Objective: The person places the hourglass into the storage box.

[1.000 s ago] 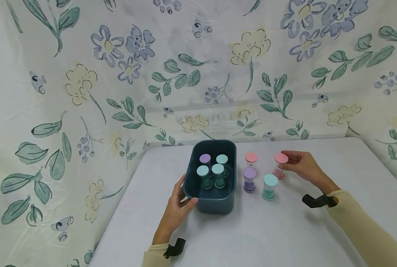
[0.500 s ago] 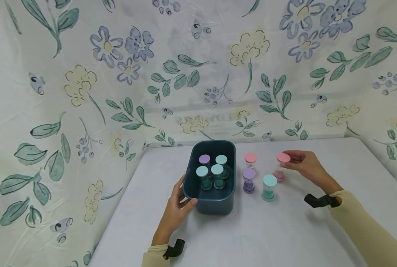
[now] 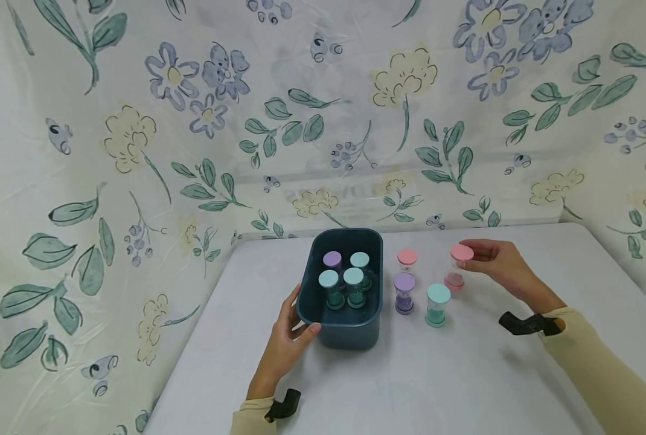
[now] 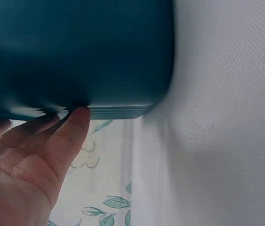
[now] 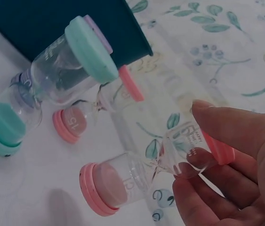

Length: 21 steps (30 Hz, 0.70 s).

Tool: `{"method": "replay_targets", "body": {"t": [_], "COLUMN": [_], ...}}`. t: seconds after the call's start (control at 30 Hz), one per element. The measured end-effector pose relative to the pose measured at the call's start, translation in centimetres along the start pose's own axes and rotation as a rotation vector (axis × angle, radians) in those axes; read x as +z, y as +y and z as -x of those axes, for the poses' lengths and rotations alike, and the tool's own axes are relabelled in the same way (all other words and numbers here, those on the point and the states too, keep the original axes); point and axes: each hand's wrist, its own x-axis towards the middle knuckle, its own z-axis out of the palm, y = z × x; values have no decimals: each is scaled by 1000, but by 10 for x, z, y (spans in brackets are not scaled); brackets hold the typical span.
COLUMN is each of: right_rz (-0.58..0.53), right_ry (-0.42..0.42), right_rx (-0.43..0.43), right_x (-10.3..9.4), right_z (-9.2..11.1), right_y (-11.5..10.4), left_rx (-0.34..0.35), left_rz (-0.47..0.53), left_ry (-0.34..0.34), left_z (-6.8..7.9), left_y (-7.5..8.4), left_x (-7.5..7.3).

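Observation:
In the head view my right hand (image 3: 494, 263) pinches a pink-capped sand timer (image 3: 456, 269) near its top, thumb on the near side. The right wrist view shows its clear glass and pink sand, with fingers round the upper bulb. My left hand (image 3: 287, 343) holds the front left corner of a dark teal bin (image 3: 350, 336), thumb along the front wall just below the rim. In the left wrist view, fingertips (image 4: 78, 117) meet the bin's outer wall. Inside the bin stand a purple timer (image 3: 332, 260) and several mint timers (image 3: 329, 280).
Between bin and right hand, a second pink timer (image 3: 407, 258), a purple timer (image 3: 404, 293) and a mint timer (image 3: 438, 305) stand upright on the white table (image 3: 388, 386). A floral cloth (image 3: 323, 121) hangs behind and to the sides.
The pink timer in my right hand has shifted slightly, its top moving a little right and then up, with the base following. The left hand and bin stay put.

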Motion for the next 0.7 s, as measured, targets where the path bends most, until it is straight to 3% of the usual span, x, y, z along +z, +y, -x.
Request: {"method": "replay_targets", "body": {"t": [0.7], "right_rz": [-45], "right_ry": [-34], "right_rx": [-41], "right_x": [-10], "right_z": [9], "right_y": [-29], "left_rx": [0], "left_rz": [21], "left_ry": [-12], "left_z": [0], "left_y": [2], "left_x": [-1]}}
